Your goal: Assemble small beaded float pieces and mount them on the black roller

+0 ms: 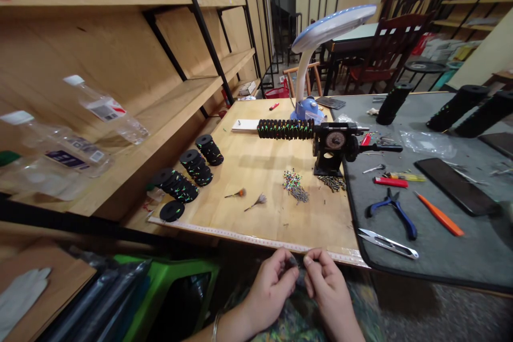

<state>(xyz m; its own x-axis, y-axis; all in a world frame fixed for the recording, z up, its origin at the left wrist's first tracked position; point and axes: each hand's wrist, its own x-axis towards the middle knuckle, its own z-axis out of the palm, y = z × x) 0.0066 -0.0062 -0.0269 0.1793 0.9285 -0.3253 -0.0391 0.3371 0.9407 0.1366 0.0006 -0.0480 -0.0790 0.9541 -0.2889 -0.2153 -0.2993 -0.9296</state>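
Note:
My left hand (274, 280) and my right hand (324, 280) are close together just off the table's front edge, fingertips pinched and facing each other. Whatever lies between the fingertips is too small and dark to name. Beyond them on the wooden table (248, 160) are a small orange-tipped tuft (239, 192) and a greyish tuft (258, 201) on thin stems. To their right lies a pile of coloured beads (292, 179) beside small metal pieces (300, 194). A black hand-cranked winder (332, 144) carries a row of black foam spools (285, 129) wound with bright-coloured line.
Stacked black spools (194, 165) line the table's left edge. A blue-and-white lamp (308, 109) stands behind the winder. On the grey mat (360, 197) lie pliers (393, 211), thread snips (388, 243), an orange knife (438, 214), a red lighter (390, 182) and a phone (457, 184).

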